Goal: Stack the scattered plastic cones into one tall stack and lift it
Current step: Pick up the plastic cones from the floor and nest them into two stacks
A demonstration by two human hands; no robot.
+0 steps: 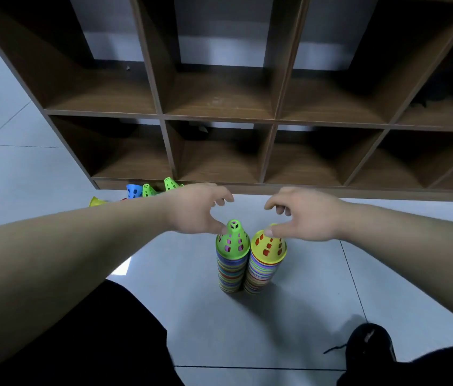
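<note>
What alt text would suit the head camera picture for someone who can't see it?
A person's left hand and right hand reach over two tall stacks of colourful plastic cones side by side on a tiled floor: a green-topped stack and a yellow-topped stack. Loose cones lie behind, by a wooden shelf.

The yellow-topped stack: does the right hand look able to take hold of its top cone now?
Probably yes. The right hand is right above the yellow-topped stack, its thumb at the top cone. Nothing lies between them; the green-topped stack stands close on its left.
</note>
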